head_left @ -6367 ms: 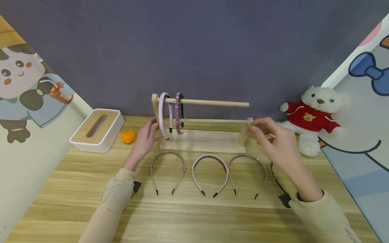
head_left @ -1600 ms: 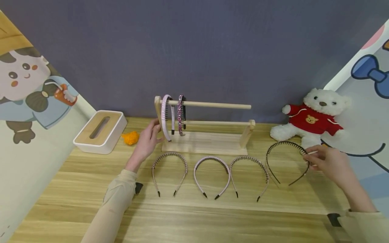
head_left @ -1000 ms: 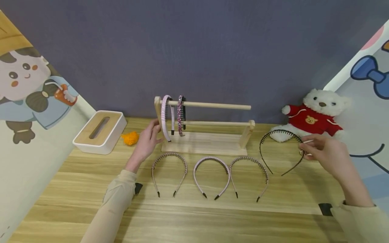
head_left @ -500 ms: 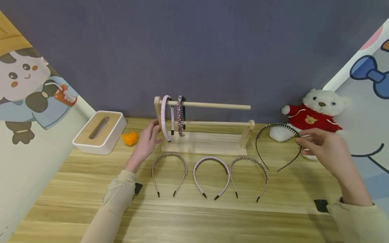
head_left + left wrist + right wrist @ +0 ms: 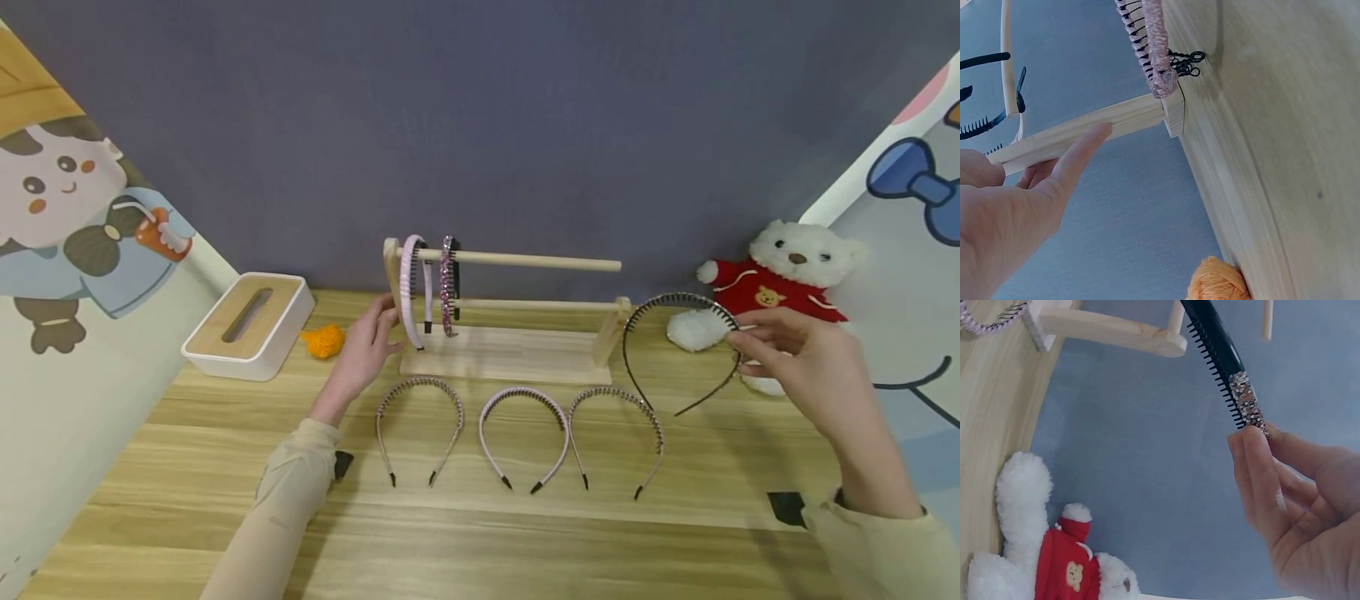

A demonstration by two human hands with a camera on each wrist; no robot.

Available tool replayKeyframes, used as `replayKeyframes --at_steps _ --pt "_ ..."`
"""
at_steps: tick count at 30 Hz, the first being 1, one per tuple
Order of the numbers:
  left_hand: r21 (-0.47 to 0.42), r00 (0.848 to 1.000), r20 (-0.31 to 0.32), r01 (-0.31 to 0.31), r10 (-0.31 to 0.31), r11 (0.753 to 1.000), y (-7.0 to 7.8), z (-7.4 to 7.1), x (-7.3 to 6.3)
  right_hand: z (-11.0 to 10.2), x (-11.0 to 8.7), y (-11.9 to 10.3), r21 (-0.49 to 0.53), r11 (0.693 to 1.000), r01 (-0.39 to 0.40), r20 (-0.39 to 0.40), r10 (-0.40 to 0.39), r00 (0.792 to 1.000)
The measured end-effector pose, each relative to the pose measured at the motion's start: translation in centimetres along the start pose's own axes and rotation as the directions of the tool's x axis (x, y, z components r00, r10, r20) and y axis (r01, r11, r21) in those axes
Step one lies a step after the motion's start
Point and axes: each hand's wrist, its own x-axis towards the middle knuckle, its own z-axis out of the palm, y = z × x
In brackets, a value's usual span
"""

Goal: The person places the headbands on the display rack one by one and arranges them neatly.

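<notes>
My right hand [image 5: 806,350] pinches a black toothed headband [image 5: 678,297] by its right side, holding it upright beside the rack's right end. In the right wrist view, glittery stones on the black headband [image 5: 1225,353] show beside the fingertips. My left hand [image 5: 365,350] holds the left upright of a wooden rack [image 5: 502,354], one finger lying along the post in the left wrist view. From the rack's upper rod hang a lilac headband [image 5: 407,292] and a pink sequined headband [image 5: 446,287], a black one showing behind the latter.
Three headbands lie in a row before the rack: a beaded one [image 5: 420,381], a lilac one [image 5: 517,390] and another beaded one [image 5: 607,390]. A tissue box [image 5: 247,321] and orange yarn-like lump [image 5: 324,341] stand left. A white teddy bear [image 5: 798,246] sits right.
My right hand has left the rack's right upright and taken up the black headband from the table's right side, then moved it up and left toward the rack. My left hand stays put.
</notes>
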Motion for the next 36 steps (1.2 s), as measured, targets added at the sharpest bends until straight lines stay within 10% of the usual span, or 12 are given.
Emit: replayKeyframes --at_steps 36 --pt "0.0 1.0 -0.003 0.006 -0.006 1.0 0.2 0.0 -0.1 1.6 1.3 -5.9 0.17 0.983 0.073 -0.178 -0.043 0.983"
